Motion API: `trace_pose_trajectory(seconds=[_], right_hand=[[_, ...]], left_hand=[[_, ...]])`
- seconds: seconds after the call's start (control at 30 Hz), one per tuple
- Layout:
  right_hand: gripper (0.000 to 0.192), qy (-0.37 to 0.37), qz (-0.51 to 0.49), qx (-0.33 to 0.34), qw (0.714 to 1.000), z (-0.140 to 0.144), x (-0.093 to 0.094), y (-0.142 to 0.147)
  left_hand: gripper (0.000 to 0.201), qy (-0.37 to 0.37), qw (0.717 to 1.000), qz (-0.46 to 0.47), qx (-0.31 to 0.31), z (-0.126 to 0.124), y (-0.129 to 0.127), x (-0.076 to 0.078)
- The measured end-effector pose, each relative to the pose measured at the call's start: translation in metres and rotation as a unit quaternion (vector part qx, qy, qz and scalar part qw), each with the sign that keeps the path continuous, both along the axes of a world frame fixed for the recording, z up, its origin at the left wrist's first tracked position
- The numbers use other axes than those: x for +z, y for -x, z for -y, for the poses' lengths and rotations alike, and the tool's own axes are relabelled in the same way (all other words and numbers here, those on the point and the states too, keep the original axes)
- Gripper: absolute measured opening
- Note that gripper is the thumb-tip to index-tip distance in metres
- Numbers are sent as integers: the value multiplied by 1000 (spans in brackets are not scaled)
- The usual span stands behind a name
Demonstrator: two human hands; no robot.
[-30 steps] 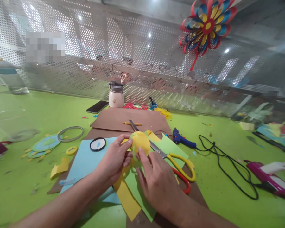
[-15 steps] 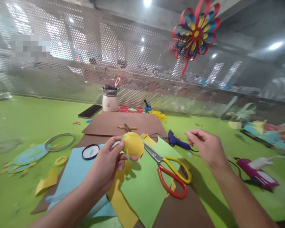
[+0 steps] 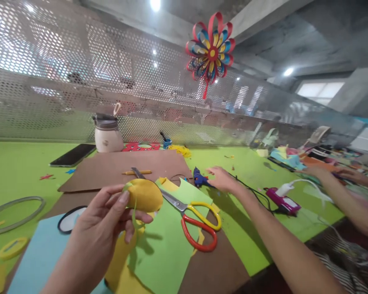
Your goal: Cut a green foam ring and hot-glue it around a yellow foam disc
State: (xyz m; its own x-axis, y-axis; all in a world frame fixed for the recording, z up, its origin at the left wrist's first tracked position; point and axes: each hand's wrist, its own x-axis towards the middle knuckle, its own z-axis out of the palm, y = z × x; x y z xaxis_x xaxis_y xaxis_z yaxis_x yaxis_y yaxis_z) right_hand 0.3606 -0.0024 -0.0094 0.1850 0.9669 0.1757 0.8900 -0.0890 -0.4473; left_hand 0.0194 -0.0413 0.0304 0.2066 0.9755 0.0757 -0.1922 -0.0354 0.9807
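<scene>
Between the thumb and fingers of my left hand (image 3: pixel 102 220) is a round yellow paper disc (image 3: pixel 145 195). A thin curled green paper strip (image 3: pixel 135 210) hangs at the disc's near side. My right hand (image 3: pixel 223 179) reaches over the table with its fingers stretched out, right at the handle end of a blue glue gun (image 3: pixel 199 177); whether they touch it I cannot tell. Large scissors (image 3: pixel 179 205) with one yellow and one red handle lie on green paper (image 3: pixel 162 253), their blades partly hidden behind the disc.
Brown card (image 3: pixel 125 159) with a pencil (image 3: pixel 144 172) on it lies beyond the disc. Behind stand a white bottle (image 3: pixel 108 136) and a phone (image 3: pixel 73 155). A purple power strip (image 3: pixel 283 202) with cords sits at right, near another person's arms (image 3: pixel 340 196). A paper flower (image 3: pixel 212 53) hangs above.
My right hand has moved forward to the glue gun, and its fingers have stretched out. The view has turned to the right, bringing another person's arms in. My left hand still holds the disc.
</scene>
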Motion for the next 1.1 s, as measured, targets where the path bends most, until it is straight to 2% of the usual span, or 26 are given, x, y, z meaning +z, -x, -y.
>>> trace_pose_trajectory(seconds=[0.17,0.27,0.37,0.47,0.6,0.7,0.8,0.87,0.97,1.1], right_hand=[[27,45,83,43,995,-5,-23,7],[26,35,102,43,993,-8,-33,11],[26,8,90,27,995,-10,-36,8],[25,-29,46,-9,998,-10,-25,-1],[26,-78,-81,-35,993,8,3,-6],[41,-109,-190,43,975,41,25,10],[31,-129,-233,141,953,80,42,44],[21,-137,-209,206,946,98,50,72],[23,-174,-155,283,930,110,58,108],[31,-205,-142,287,925,107,57,132]], left_hand=[[18,-19,999,25,-2,1,-1,-3],[17,1,999,45,1,0,-3,-2],[20,14,999,49,5,-1,-3,-2],[21,11,999,42,9,-2,-3,-3],[21,-3,999,34,20,-2,-4,-5],[19,-13,999,24,24,-2,-5,-6],[18,-15,999,21,34,-1,-6,-7],[18,-20,999,22,43,0,-7,-8],[17,-30,998,24,55,0,-8,-9],[20,-36,998,29,42,1,-7,-10]])
